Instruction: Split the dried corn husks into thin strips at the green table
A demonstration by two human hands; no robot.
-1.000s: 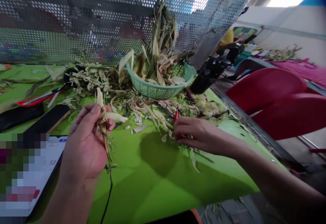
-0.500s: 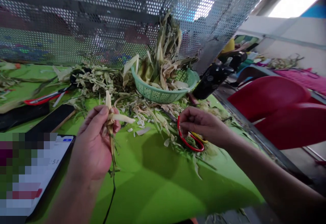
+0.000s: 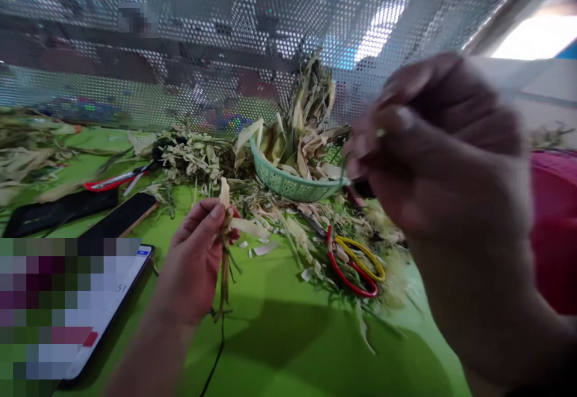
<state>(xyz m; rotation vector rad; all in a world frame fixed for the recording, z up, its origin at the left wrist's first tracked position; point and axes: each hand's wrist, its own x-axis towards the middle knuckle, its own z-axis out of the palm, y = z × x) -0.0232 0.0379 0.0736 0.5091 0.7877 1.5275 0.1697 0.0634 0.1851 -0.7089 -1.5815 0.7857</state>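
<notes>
My left hand (image 3: 202, 252) is closed around a small bundle of dried corn husk strips (image 3: 224, 189). One pale strip sticks out to the right, and a dark thread (image 3: 215, 361) hangs below the bundle. Raised high and close to the camera, my right hand (image 3: 433, 138) is blurred by motion. Its thumb and fingertips are pressed together; whatever they pinch is too small and smeared to name. Scissors with red and yellow handles (image 3: 369, 292) lie among husk scraps on the green tabletop (image 3: 270, 355).
A green plastic basket (image 3: 293, 187) of dry husks (image 3: 313, 105) stands before a perforated metal panel (image 3: 202, 54). At left are a phone (image 3: 112, 319), a dark block (image 3: 117, 219), a black strap-like piece (image 3: 63, 207) and a red-handled tool (image 3: 106, 184). Husk clippings (image 3: 198, 150) heap behind.
My right hand has moved from beside the scissors up and toward the camera, leaving them on the table. The left hand keeps hold of the husk bundle. The view has shifted slightly.
</notes>
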